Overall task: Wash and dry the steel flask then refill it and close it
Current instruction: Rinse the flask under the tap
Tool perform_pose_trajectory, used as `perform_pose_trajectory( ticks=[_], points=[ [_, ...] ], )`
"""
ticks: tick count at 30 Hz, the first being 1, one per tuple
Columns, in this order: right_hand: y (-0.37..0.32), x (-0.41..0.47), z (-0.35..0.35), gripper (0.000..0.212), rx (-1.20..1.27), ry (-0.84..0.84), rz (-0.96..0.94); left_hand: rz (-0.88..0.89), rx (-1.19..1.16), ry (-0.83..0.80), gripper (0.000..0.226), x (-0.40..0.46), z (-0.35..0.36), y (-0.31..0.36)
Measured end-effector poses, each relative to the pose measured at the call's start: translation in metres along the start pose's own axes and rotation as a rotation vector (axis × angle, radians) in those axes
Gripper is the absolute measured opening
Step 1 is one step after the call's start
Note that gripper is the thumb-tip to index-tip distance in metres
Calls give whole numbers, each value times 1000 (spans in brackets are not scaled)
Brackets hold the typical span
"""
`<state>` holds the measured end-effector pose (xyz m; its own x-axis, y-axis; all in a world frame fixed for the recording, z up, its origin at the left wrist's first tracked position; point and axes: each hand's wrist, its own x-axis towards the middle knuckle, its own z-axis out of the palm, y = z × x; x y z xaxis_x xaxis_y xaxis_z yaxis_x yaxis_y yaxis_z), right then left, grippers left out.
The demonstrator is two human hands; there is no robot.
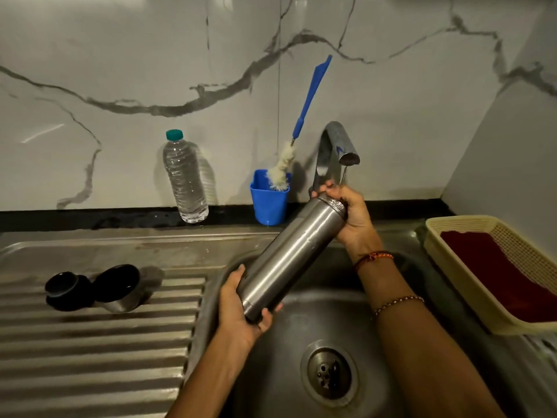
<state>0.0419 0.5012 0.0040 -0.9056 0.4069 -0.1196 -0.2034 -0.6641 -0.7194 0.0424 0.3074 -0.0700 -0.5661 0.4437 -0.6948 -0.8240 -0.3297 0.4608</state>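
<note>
Two hands grip the flask (294, 254), tilted over the sink (388, 342): left hand (241, 309) curled round its base, right hand (351, 215) wrapped over its open mouth, just under the tap (337, 146). Whether water runs cannot be told. Judged: washing stage, likely a rinse or shake; drying, refilling and closing are left. Its cap (67, 292) and cup (123, 286) lie on the ribbed drainboard (99, 357), touching. Behind, on the dark desk (60, 220), stand a water bottle (185, 179) and a blue holder (269, 200) with a brush (310, 98). At right, a basket (524, 245) holds a red cloth (497, 273). Marble wall (120, 70); dim light.
</note>
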Motion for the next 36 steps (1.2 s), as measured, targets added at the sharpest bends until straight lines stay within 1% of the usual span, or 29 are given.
perform_pose_trajectory(
  ticks=[2, 4, 5, 6, 7, 8, 9, 10, 11, 13, 15, 16, 17, 18, 19, 20, 21, 22, 23, 25, 26, 27, 28, 30, 31, 33, 34, 35, 36],
  points=[
    [-1, 1, -2, 9, -108, 142, 25, 9, -24, 27, 45, 2, 4, -6],
    [-2, 1, -1, 9, -216, 226, 38, 4, -46, 41, 46, 7, 5, -14],
    [-3, 2, -2, 12, -272, 282, 31, 47, -43, 43, 45, 9, 7, -18],
    [-4, 5, -4, 16, -322, 353, 24, 168, -26, 61, 41, 12, 9, -20],
    [-5, 8, -8, 18, -338, 434, 20, 382, 14, 95, 36, 16, 10, -21],
    [-3, 9, -14, 19, -311, 508, 30, 666, 114, 128, 32, 19, 11, -18],
    [0, 10, -21, 20, -258, 558, 52, 963, 278, 114, 31, 20, 11, -11],
    [4, 10, -29, 24, -212, 576, 89, 1197, 445, 65, 31, 21, 12, -3],
    [10, 9, -38, 29, -168, 571, 130, 1338, 579, 4, 32, 19, 13, 4],
    [23, 5, -51, 33, -96, 551, 196, 1543, 823, -60, 31, 19, 12, 14],
    [28, 3, -55, 29, -21, 550, 226, 1697, 964, -89, 28, 23, 9, 16],
    [28, 3, -54, 26, -11, 547, 225, 1671, 935, -88, 24, 28, 7, 15],
    [26, 3, -52, 24, -17, 542, 208, 1534, 819, -58, 19, 29, 7, 14],
    [24, 3, -48, 23, -55, 539, 180, 1301, 635, 14, 13, 26, 9, 15],
    [23, 3, -43, 20, -116, 529, 139, 987, 456, 88, 11, 24, 10, 17],
    [21, 2, -39, 14, -201, 510, 79, 631, 337, 146, 16, 27, 9, 20],
    [18, 0, -33, 8, -272, 469, 5, 315, 248, 162, 22, 27, 6, 22],
    [14, -3, -28, 11, -331, 385, -83, 90, 192, 147, 27, 29, 2, 22],
    [9, -6, -24, 17, -370, 264, -165, -50, 160, 123, 35, 30, -3, 20],
    [-2, -7, -20, 17, -402, 13, -270, -189, 113, 69, 44, 30, -7, 13],
    [-5, -4, -21, 16, -419, -52, -280, -213, 92, 47, 44, 30, -9, 7],
    [-7, -1, -21, 16, -424, -63, -265, -207, 71, 39, 44, 29, -10, 2],
    [-7, 3, -21, 14, -427, -15, -243, -165, 48, 45, 42, 27, -7, -2],
    [-2, 8, -21, 16, -466, 195, -201, -10, 22, 115, 34, 23, 0, -10],
    [-1, 10, -22, 18, -508, 325, -187, 121, 19, 163, 27, 24, 3, -17],
    [4, 9, -25, 21, -588, 514, -174, 489, 67, 234, 11, 25, 7, -26],
    [6, 9, -27, 21, -608, 557, -171, 669, 101, 230, 6, 23, 10, -26],
    [10, 7, -27, 21, -620, 575, -169, 797, 117, 227, 4, 20, 10, -26],
    [15, 6, -26, 21, -645, 580, -182, 850, 117, 230, 6, 18, 9, -24]
  ],
)
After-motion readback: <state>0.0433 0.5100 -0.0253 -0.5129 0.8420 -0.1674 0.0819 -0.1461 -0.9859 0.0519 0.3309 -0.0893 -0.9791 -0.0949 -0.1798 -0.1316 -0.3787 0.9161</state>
